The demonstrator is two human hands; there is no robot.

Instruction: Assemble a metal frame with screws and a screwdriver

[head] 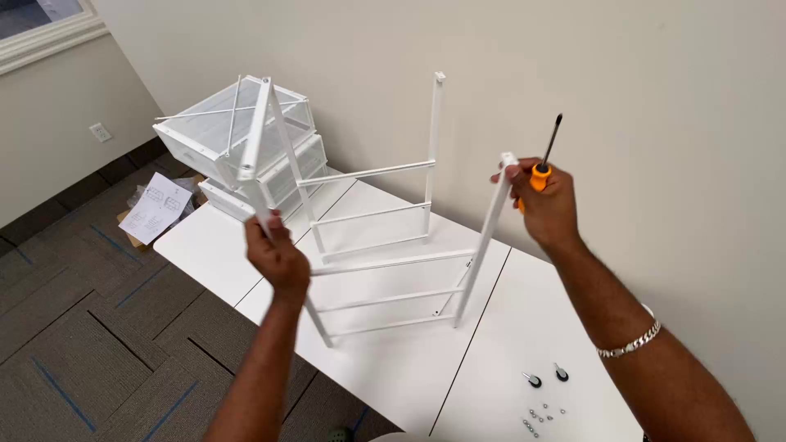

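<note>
White metal frame (pixel 372 245) stands on the white table (pixel 409 368), two ladder-like sides with thin rails running between tall posts, one side tilted toward you. Your left hand (pixel 277 255) is wrapped around a near post of the tilted side, fingers closed on it. Your right hand (pixel 547 200) rests at the top of the other near post, fingertips touching its end, while the same hand grips an orange-handled screwdriver (pixel 545 160) with its dark tip pointing up. Behind the frame, stacked white mesh drawers (pixel 246 135) sit at the table's far corner. A sheet of paper (pixel 155 207) lies on cardboard on the carpet. Two small black wheels (pixel 546 376) and a scatter of small screws (pixel 540 416) lie by your right forearm.
</note>
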